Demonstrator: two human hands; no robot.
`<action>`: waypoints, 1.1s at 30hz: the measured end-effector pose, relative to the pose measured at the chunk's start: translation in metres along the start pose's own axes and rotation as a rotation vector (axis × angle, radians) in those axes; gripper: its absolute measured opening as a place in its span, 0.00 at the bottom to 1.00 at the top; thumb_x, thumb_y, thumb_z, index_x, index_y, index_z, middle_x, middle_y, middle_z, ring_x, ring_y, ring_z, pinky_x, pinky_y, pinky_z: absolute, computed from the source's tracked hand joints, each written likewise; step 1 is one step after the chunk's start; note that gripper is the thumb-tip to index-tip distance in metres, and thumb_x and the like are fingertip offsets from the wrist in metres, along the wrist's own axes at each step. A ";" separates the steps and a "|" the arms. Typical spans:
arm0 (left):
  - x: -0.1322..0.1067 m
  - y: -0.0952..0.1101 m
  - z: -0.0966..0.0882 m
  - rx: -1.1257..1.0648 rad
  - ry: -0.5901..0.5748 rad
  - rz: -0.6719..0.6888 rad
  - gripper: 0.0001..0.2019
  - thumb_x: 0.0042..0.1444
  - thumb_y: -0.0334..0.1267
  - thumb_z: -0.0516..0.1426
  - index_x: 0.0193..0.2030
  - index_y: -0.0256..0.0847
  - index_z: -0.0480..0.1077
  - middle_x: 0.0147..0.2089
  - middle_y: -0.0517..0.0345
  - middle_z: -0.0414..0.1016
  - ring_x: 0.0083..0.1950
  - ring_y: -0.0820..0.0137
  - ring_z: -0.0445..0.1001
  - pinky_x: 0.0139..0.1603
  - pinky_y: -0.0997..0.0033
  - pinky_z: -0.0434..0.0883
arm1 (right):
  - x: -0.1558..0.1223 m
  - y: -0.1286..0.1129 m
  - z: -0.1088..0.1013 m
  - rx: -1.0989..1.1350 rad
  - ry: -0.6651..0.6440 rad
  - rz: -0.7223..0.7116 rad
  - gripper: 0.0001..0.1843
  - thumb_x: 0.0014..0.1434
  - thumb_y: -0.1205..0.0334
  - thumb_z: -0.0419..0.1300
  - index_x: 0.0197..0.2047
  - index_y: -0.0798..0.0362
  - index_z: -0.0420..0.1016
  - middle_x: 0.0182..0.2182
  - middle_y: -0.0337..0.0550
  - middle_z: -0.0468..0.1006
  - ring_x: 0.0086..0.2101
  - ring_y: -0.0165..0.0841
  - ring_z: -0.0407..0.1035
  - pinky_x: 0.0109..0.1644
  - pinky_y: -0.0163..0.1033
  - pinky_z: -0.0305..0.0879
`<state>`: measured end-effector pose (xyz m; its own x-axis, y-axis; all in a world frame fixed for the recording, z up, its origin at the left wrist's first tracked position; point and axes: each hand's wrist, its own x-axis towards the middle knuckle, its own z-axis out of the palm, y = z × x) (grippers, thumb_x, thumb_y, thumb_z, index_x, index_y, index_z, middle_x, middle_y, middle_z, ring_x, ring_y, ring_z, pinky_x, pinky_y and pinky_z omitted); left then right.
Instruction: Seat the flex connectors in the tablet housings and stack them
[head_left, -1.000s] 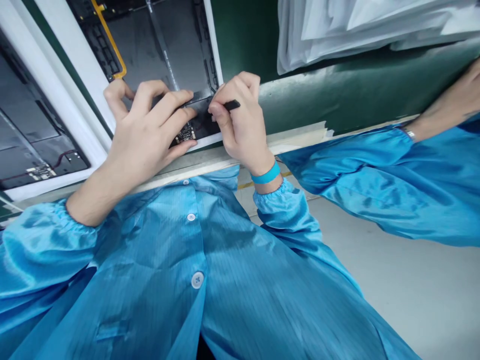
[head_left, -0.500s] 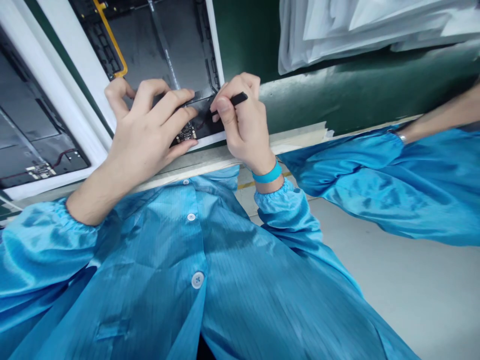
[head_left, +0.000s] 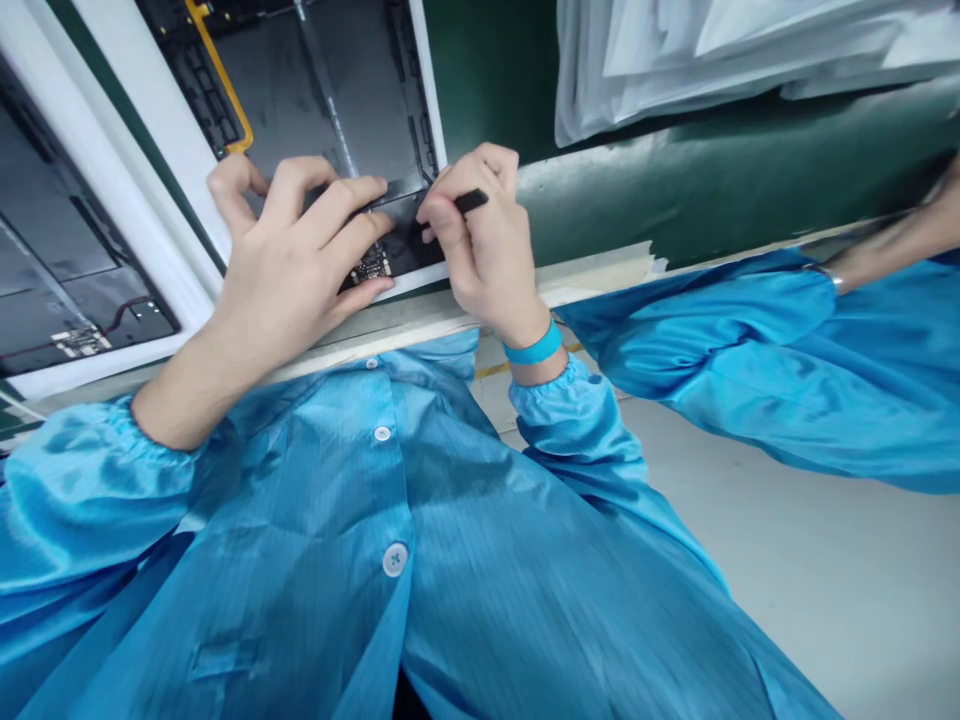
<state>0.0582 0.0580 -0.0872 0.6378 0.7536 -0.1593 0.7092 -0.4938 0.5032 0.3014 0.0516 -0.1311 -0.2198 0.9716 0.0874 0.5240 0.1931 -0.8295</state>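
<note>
Head view: left hand [head_left: 289, 255] with fingers spread, pressing dark tablet panel [head_left: 322, 90] beside small circuit board [head_left: 371, 266]; right hand [head_left: 480, 250] pinching black spudger [head_left: 471, 202]. Board likely fragile, safest held by edges.

Green surface [head_left: 720, 205] gives the right hand [head_left: 480, 245] room, up to white sheeting [head_left: 712, 50].

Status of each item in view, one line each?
Left hand: fingers spread, resting on dark panel.
Right hand: pinching black plastic tool.
Small circuit board: showing between left fingers.
Yellow flex cable: lying flat along panel edge.
Second panel: in white frame, no hand on it.
Teal wristband: worn on right wrist.
</note>
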 end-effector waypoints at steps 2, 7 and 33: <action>0.000 -0.001 0.001 0.001 0.017 0.024 0.24 0.77 0.52 0.56 0.77 0.64 0.69 0.81 0.61 0.69 0.80 0.38 0.63 0.77 0.23 0.61 | -0.003 0.005 0.002 0.109 0.073 0.012 0.29 0.79 0.29 0.42 0.41 0.38 0.71 0.40 0.45 0.80 0.46 0.47 0.77 0.64 0.60 0.78; 0.002 -0.005 0.005 -0.048 0.017 0.009 0.26 0.75 0.52 0.58 0.77 0.60 0.70 0.79 0.58 0.71 0.80 0.36 0.61 0.77 0.23 0.57 | -0.007 0.011 0.006 0.216 0.249 0.020 0.25 0.80 0.30 0.45 0.44 0.38 0.68 0.41 0.43 0.78 0.40 0.43 0.77 0.50 0.55 0.81; 0.001 -0.008 0.008 -0.085 0.025 0.004 0.26 0.76 0.55 0.56 0.77 0.55 0.71 0.80 0.58 0.70 0.79 0.34 0.58 0.77 0.21 0.47 | -0.003 0.000 0.001 -0.055 0.158 0.070 0.33 0.80 0.28 0.36 0.39 0.40 0.68 0.42 0.47 0.81 0.49 0.47 0.75 0.66 0.61 0.75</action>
<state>0.0559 0.0589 -0.0981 0.6319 0.7630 -0.1365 0.6780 -0.4587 0.5744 0.3017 0.0487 -0.1318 -0.0517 0.9915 0.1192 0.5786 0.1270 -0.8057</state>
